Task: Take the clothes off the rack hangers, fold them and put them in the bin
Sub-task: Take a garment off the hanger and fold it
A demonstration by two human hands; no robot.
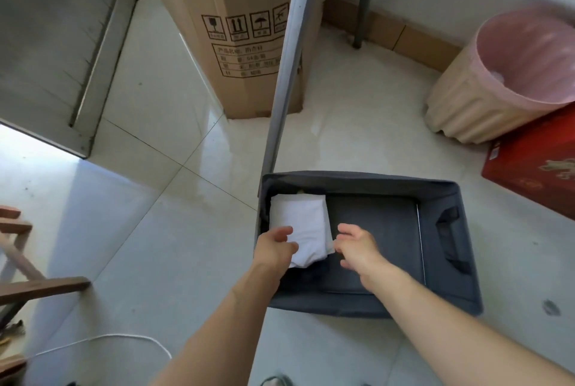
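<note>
Fingers (285, 231) of the left hand (275, 247) curl over the near corner of a folded white garment (303, 219), a smooth, thick rectangle. The right hand (357, 245) hovers just beside it, fingers loosely spread. The garment lies in the left end of the dark grey fabric bin (357, 179) on the tiled floor (155, 261).

Folded garment (303, 224) lies in bin's (357, 179) left side.

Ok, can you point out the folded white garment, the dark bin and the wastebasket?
white garment (303, 221): head view, on its flat folded top.
bin (357, 182): head view, on its far wall.
wastebasket (460, 105): head view, on its ribbed outer side.
</note>
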